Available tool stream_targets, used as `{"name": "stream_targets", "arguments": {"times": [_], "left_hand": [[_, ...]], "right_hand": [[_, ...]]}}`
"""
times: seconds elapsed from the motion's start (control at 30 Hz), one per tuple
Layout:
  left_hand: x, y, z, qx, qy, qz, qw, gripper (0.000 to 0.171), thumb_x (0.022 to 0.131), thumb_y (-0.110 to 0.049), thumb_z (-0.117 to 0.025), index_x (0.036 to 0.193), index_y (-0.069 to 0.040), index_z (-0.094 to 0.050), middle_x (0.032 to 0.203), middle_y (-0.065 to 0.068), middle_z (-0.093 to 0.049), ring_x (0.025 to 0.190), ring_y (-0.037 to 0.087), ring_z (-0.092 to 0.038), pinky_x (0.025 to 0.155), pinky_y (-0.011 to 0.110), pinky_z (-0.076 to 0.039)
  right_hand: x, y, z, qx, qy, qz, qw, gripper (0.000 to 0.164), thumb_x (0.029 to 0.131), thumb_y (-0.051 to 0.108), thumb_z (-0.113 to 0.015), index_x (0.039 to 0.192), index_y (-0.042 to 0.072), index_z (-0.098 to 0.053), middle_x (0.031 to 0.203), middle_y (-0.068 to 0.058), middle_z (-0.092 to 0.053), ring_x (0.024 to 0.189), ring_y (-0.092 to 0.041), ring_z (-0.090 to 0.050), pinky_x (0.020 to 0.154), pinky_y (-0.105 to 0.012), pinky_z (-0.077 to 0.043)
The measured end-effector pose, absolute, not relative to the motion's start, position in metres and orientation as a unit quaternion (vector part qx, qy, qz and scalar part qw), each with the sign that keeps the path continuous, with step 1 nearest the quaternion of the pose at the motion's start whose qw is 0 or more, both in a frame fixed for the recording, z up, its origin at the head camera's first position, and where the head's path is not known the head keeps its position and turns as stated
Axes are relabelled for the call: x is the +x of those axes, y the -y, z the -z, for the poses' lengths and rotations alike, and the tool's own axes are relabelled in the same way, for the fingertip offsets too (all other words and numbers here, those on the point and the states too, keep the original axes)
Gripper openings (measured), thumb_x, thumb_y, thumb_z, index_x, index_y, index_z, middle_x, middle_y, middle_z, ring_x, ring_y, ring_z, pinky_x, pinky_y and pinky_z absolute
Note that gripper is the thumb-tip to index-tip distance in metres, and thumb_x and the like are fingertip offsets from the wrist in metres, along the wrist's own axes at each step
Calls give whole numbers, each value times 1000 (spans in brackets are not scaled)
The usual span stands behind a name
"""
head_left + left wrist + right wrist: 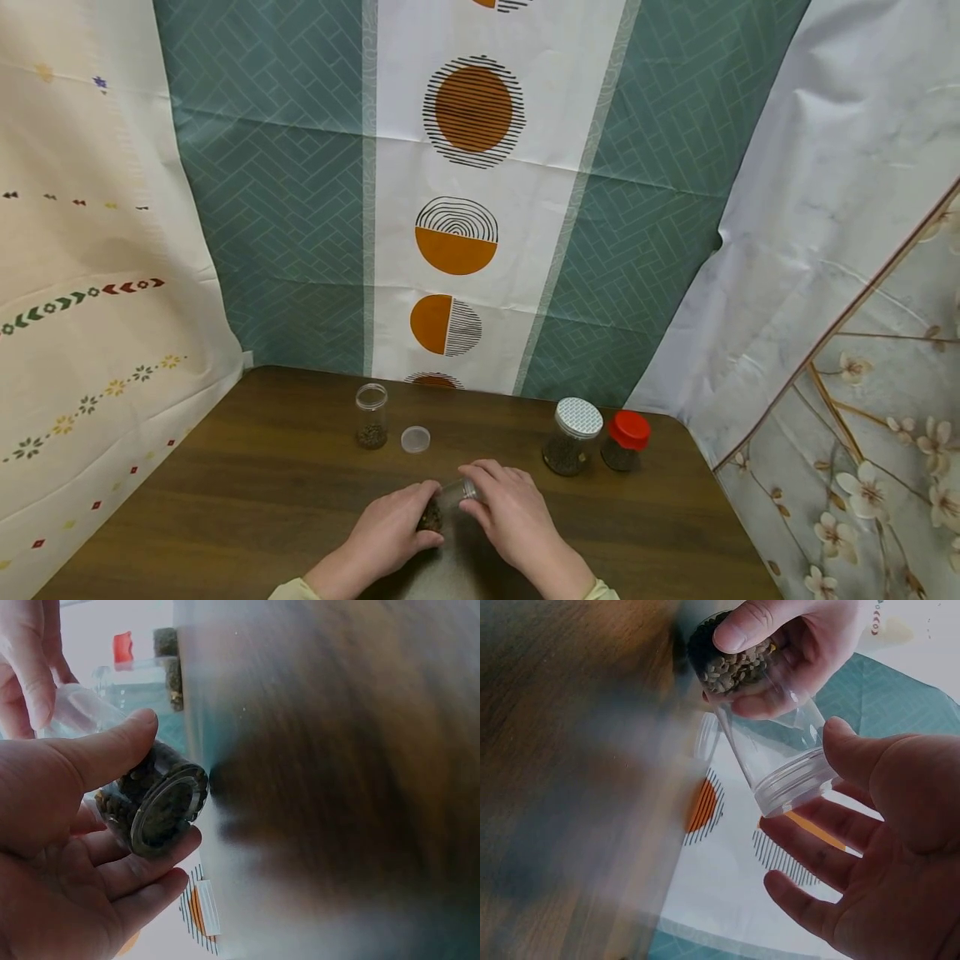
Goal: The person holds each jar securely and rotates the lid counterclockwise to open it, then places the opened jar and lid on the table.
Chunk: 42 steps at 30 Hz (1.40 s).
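A clear plastic jar [452, 496] with dark seed-like pieces in its base lies tilted between both hands. My left hand [393, 527] grips it round the base, thumb on one side and fingers on the other, as the left wrist view shows. At the jar's other end, my right hand [516, 512] holds the clear ridged lid [795, 784] between thumb and fingers. The seeds [739, 671] are gathered at the base end; the part near the lid holds none. The palm of the left hand covers part of the jar's side.
Farther back stands a lidless clear jar [371, 418] with some seeds at its bottom, beside a loose clear lid [416, 439]. At the right stand a jar with a white patterned lid [573, 437] and a smaller red-lidded jar [625, 442]. Cloths hang behind the wooden table [225, 500].
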State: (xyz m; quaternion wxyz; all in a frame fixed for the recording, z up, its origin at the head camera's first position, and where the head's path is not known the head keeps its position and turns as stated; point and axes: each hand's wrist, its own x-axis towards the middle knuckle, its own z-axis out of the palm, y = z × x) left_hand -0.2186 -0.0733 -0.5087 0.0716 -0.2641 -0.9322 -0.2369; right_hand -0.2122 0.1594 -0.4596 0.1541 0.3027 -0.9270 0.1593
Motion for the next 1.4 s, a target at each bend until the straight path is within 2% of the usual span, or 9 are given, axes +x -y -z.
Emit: {"name": "stream_targets", "arguments": {"times": [0.53,0.8,1.07,1.4], "left_hand": [[-218,74,509,-265,931,241,72,55,88,-32,-96,128,-9,-66,115,3,-75,96,21,-73,74,42,-58],[-219,74,508,-265,930,244,71,54,88,-32,-96,127,-10,-66,111,1,-74,93,18,-71,72,41,-57],[-220,75,507,-259,932,247,50,58,90,-34,-94,133,-6,-66,120,6,-75,102,27,-74,77,46,-60],[-220,75,508,-262,932,245,57,56,89,-34,-95,129,-8,-66,114,2,-74,95,21,-72,73,43,-58]], "right_hand": [[-212,-158,459,304,928,-153,154,40,102,27,-82,140,18,-73,138,1,-70,127,-25,-68,105,-58,-55],[-212,-156,458,319,919,-143,179,37,99,24,-86,134,15,-76,135,1,-72,126,-22,-68,105,-55,-55],[-215,-156,461,362,912,-102,164,48,95,19,-90,140,14,-74,142,-3,-69,134,-22,-63,110,-51,-53],[-215,-155,459,356,916,-87,165,49,95,19,-91,141,15,-74,141,-1,-70,133,-20,-64,112,-48,-52]]}}
